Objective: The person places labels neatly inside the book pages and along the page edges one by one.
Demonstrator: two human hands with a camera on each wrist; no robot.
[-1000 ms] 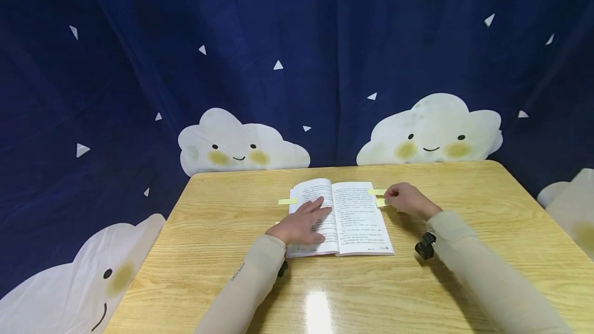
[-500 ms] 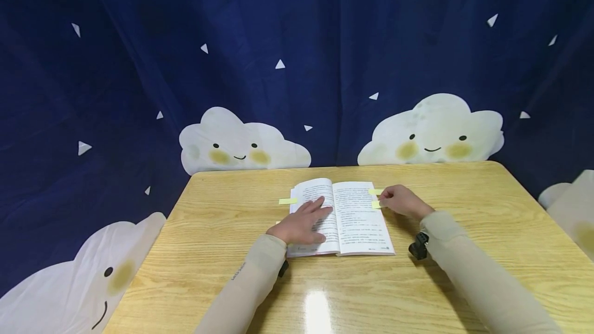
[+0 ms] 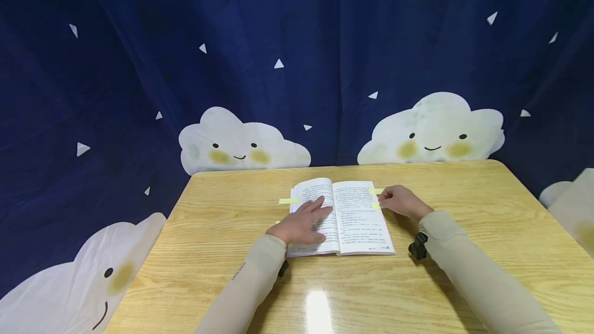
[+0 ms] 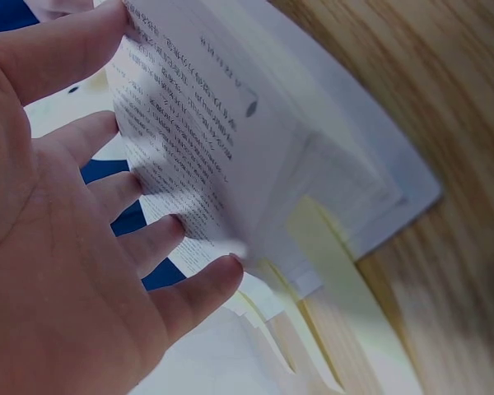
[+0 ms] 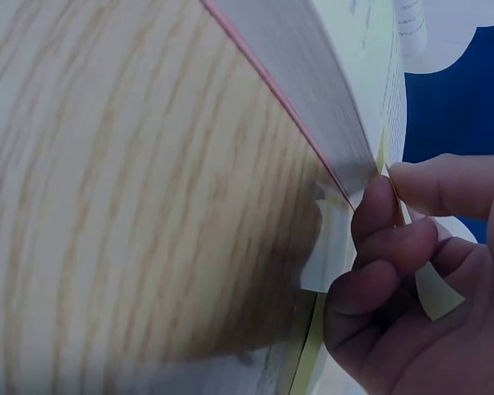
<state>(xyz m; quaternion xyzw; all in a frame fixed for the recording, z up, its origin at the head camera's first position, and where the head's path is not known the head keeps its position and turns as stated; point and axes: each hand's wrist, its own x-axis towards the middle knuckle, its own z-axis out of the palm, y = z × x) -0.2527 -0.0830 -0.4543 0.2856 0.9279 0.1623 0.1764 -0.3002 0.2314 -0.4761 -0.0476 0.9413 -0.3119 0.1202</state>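
Observation:
An open book (image 3: pixel 359 226) with printed pages lies on the wooden table. My left hand (image 3: pixel 299 224) rests on its left page with fingers spread; the left wrist view shows this hand (image 4: pixel 82 222) with its fingertips on the paper. At the right page's outer edge, my right hand (image 3: pixel 402 201) pinches a pale yellow sticky tab (image 3: pixel 375 205) between thumb and finger. Just above it, another yellow tab (image 3: pixel 375 191) sticks out. In the right wrist view the thumb and fingers of that hand (image 5: pixel 428 255) meet at the page edge, a strip end (image 5: pixel 438 295) showing near the palm.
A yellow tab (image 3: pixel 287 201) juts from the left page edge, and the left wrist view shows several tabs (image 4: pixel 337 271) there. Bare wooden table (image 3: pixel 223 210) surrounds the book. Behind the table hangs a dark blue curtain (image 3: pixel 260 24) with printed clouds.
My right hand has moved left, bringing the pinched tab from beyond the right page's edge onto its margin, then held nearly still. The left hand has stayed on the left page.

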